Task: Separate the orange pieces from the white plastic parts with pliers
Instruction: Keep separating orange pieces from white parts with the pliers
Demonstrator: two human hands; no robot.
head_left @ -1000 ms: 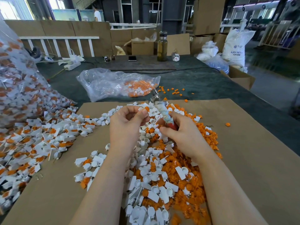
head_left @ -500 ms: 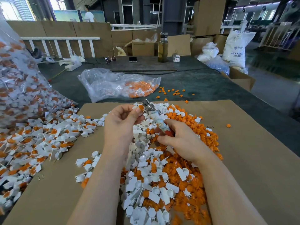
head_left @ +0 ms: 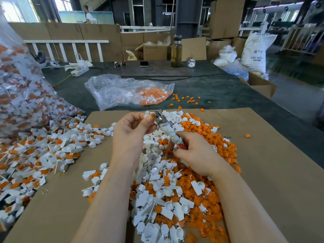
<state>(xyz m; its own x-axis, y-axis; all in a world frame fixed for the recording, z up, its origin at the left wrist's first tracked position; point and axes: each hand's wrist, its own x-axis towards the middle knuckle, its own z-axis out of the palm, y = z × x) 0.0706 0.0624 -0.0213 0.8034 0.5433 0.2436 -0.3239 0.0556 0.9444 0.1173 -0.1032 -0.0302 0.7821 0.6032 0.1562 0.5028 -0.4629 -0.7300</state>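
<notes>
The small white plastic part with its orange piece (head_left: 148,116) sits pinched between the thumb and curled fingers of the left hand (head_left: 130,132), raised above the far end of the mixed pile of loose orange pieces and white plastic parts (head_left: 175,186) on the brown cardboard sheet (head_left: 273,172) that covers the tabletop. In the head view, the only one here, the right hand (head_left: 194,153) grips the tape-wrapped, red-ended handles of the metal pliers (head_left: 166,128), fingers curled tightly round them. The pliers' long axis runs up and to the left from the right hand, so the metal nose meets the orange piece right at the left hand's fingertips; whether the jaws already bite it is too small to tell. The part lies just left of the nose, nearer the left hand, which likely must brace it while the pliers pull away along that axis. A heap of unseparated orange-and-white parts (head_left: 35,151) spreads to the left, well apart.
</notes>
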